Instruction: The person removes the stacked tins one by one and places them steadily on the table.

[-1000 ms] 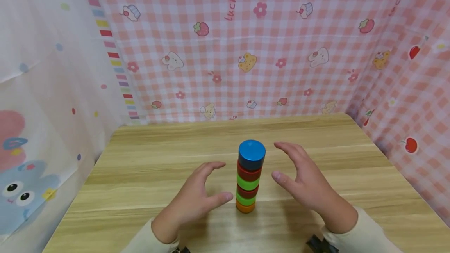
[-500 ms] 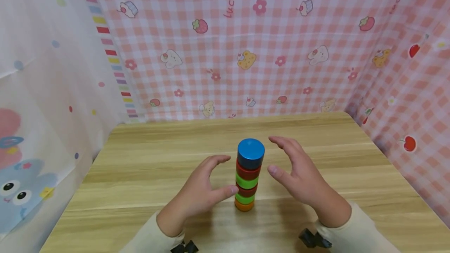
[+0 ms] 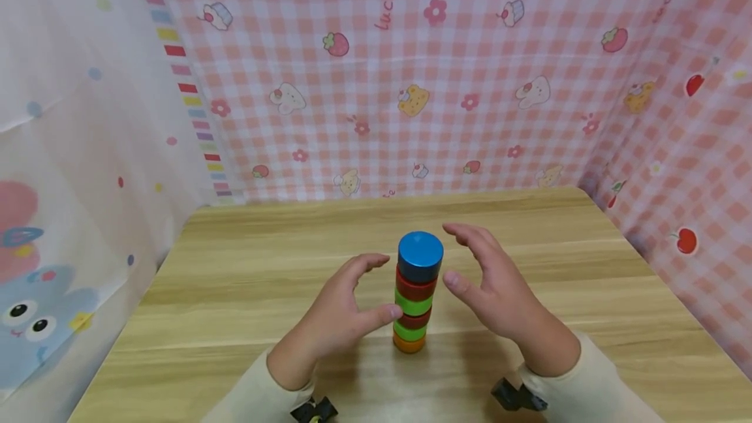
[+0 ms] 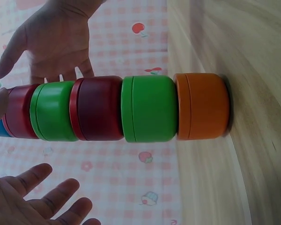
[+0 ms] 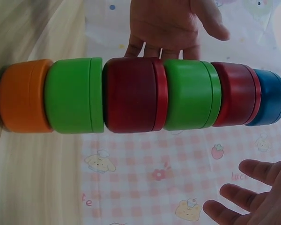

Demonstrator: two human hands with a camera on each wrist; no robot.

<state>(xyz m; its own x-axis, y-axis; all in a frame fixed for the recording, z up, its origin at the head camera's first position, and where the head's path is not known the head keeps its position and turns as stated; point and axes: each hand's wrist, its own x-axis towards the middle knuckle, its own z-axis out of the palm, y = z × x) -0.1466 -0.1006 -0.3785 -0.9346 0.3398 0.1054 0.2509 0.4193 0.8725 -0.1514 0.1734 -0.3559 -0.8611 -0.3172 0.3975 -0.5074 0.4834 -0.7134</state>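
Observation:
A straight column of several small round lidded tins stands on the wooden table. From the bottom up, an orange tin [image 4: 205, 107] is followed by a green tin [image 4: 152, 108], a dark red tin [image 5: 131, 95], another green tin [image 5: 188, 94] and another red tin [image 5: 233, 94]. Topmost is a blue tin [image 3: 420, 258]. My left hand [image 3: 336, 312] is held beside the column with fingers spread; its thumb tip overlaps the stack in the head view. On the other side, my right hand [image 3: 499, 289] faces it, fingers and thumb apart. Neither hand grips a tin.
The wood-grain table [image 3: 264, 240] reaches back to a pink checked cloth [image 3: 364, 70] with cartoon prints. A white patterned cloth [image 3: 76, 149] hangs at the left, and more checked cloth [image 3: 693, 168] at the right. Dark straps show under both sleeves.
Both hands have moved inward, closer to the column: the left one rightward and slightly up, the right one leftward. The stacked tins stand as before.

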